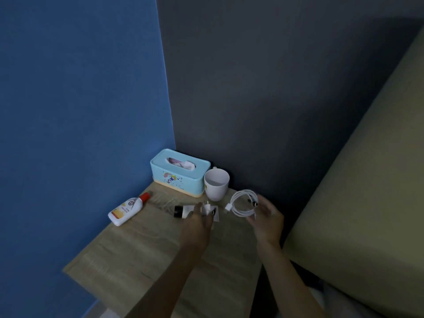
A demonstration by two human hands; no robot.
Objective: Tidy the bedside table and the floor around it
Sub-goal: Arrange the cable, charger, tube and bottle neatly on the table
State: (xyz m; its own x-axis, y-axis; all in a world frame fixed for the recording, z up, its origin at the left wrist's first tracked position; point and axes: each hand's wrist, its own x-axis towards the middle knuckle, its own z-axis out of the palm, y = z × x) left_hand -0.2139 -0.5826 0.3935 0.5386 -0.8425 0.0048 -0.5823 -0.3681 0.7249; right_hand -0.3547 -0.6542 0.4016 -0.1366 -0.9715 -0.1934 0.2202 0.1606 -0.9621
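The wooden bedside table (128, 255) fills the lower middle. My right hand (266, 222) holds a coiled white charging cable (242, 204) just above the table's right side. My left hand (197, 226) grips a white plug adapter (207, 208) between its fingertips, over a small black-capped tube (181, 211) that lies on the table. A white bottle with a red cap (127, 210) lies on its side at the left edge. At the back stand a light blue tissue box (180, 174) and a white mug (216, 184).
A blue wall (80, 111) borders the table's left side and a dark grey wall (275, 99) its back. A beige mattress (367, 191) rises along the right. A strip of floor (101, 311) shows at the bottom left.
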